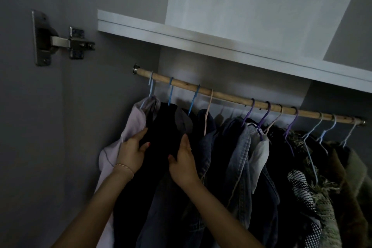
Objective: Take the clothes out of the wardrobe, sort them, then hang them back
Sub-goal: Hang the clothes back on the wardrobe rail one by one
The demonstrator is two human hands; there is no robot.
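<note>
Reaching up, both hands (pixel 131 152) (pixel 184 164) touch dark garment (pixel 161 127).

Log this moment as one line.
stage: clothes hanging on rod | left hand: on black garment | right hand: same garment | grip: unclear

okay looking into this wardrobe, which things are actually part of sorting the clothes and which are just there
Part of the job:
black garment, with the left hand and right hand on it
lilac garment
denim jackets
hangers
rail

Just there:
door hinge
shelf
</note>
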